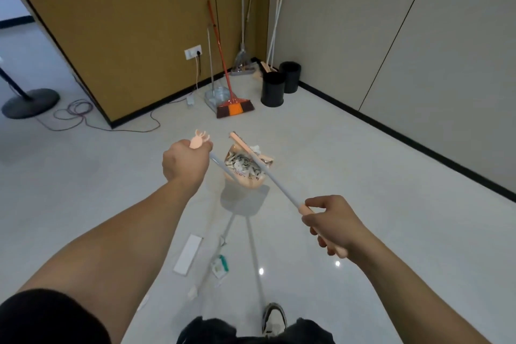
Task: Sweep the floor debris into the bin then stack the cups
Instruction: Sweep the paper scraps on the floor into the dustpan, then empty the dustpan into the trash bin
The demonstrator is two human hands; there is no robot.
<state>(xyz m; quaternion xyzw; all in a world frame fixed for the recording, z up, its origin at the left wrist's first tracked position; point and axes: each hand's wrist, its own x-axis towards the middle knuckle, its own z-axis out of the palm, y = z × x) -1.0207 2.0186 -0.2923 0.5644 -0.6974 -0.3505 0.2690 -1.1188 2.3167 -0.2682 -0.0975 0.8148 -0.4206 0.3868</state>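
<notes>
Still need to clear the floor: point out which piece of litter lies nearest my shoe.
The green-and-white wrapper, just ahead of the shoe. The flat white strip lies farther left, beyond it.

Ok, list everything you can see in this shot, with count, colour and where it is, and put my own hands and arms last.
Dustpan: one, pink, lifted above the floor at centre, full of paper scraps.
Small broom: one, pink head, pale handle, lying across the dustpan.
Bins: two, black, in the far corner.
Red broom: one, red and orange, leaning on the brown wall.
Grey dustpan: one, beside the red broom.
Floor litter: white strip and a green-white wrapper, near my feet.
Stand base: one, dark, far left.
Cable: one, purple, on floor left.
Shoe: one, white.
Left hand: holds the dustpan handle.
Right hand: fingers grip the broom handle.
</notes>
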